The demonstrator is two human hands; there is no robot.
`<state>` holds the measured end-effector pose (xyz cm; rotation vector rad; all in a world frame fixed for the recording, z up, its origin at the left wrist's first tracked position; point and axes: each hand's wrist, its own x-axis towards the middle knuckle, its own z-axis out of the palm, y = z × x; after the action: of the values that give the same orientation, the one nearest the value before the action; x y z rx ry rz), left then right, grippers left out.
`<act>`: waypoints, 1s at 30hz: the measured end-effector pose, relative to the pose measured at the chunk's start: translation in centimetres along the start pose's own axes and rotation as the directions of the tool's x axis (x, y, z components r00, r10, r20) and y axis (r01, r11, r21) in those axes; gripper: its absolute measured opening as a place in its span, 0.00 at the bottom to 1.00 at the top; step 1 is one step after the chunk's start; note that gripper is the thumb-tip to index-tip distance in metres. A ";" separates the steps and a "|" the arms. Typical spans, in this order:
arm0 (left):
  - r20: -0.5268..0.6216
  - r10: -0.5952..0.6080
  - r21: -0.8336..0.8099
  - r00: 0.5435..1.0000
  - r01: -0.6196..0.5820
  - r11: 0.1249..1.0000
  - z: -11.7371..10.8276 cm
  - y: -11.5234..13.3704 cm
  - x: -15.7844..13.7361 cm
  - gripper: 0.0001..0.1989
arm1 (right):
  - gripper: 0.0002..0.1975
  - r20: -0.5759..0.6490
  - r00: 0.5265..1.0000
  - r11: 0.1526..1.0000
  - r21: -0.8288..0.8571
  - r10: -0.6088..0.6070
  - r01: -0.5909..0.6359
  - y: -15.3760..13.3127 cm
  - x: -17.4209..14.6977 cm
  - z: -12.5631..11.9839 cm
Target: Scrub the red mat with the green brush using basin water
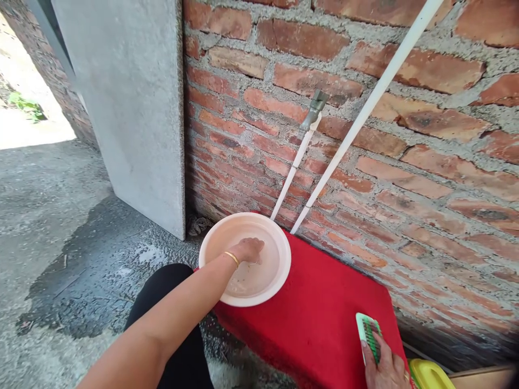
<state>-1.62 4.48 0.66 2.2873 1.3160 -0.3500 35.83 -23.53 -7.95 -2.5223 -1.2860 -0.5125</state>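
A pale pink plastic basin (284,270) with water in it stands at the left end of a surface covered by a red cloth (320,302). My left hand (249,250) reaches into the basin, its fingers stretched out and partly dipped in the water; nothing shows in them. A gold bangle circles that wrist. At the lower right, my right hand (383,362) grips a green scrub brush (367,327) at the right end of the red cloth. The brush has a light green body and darker green bristles, with my fingers against it.
Behind the cloth rises a brick wall (308,38) with a grey-green tap (314,111) and white pipes (365,119). A grey slab (133,97) leans at the left over wet concrete floor (85,275). A yellow container (430,374) sits at the lower right.
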 end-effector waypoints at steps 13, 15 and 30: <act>-0.004 0.004 0.007 1.000 -0.004 1.000 0.0 -0.1 0.4 0.24 | 0.24 -0.023 0.968 0.967 0.047 -0.251 0.252 -13.4 -5.1 -1.5; -0.001 0.002 0.007 1.000 -0.002 1.000 0.0 -0.1 0.4 0.24 | 0.22 -0.028 0.950 0.944 0.106 -0.310 0.311 -15.5 -5.8 -1.3; 0.016 0.014 0.031 1.000 -0.014 0.999 -0.5 0.3 -0.2 0.24 | 0.17 -0.023 0.873 0.833 0.288 -0.487 0.472 -19.9 -7.1 -1.3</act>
<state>-1.46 4.43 1.27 2.3138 1.2951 -0.3853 15.44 -17.81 -8.35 -1.9793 -1.8786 -0.3246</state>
